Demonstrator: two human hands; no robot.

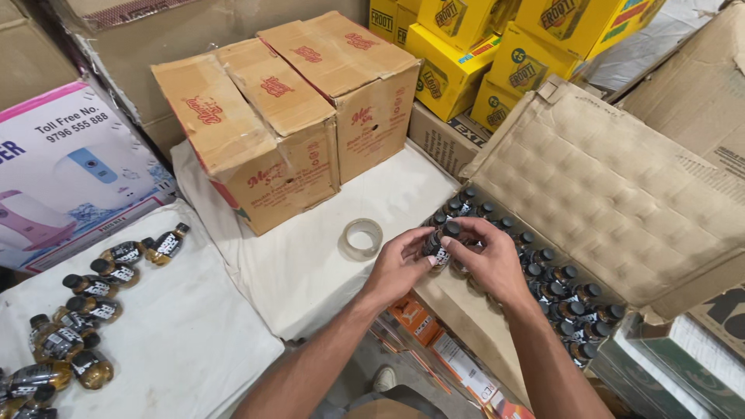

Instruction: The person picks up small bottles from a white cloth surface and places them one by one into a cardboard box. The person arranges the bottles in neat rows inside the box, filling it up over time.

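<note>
Both forearms outstretched, left hand [400, 266] and right hand [485, 262] grip jointly closed around small bottle [439, 247]

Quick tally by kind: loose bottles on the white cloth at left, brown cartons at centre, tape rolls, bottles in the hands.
Loose bottles on the cloth: 13, roughly, since some overlap
Brown cartons: 2
Tape roll: 1
Bottle held by left hand and right hand: 1
Total: about 17

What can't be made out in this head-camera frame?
- Small bottle: both hands, left hand and right hand, cover its body.
- Open carton: hands hide the near rows of bottles.
- Loose bottles on the white cloth: the left edge cuts some off.
- Tape roll: remaining tape unclear.
</note>
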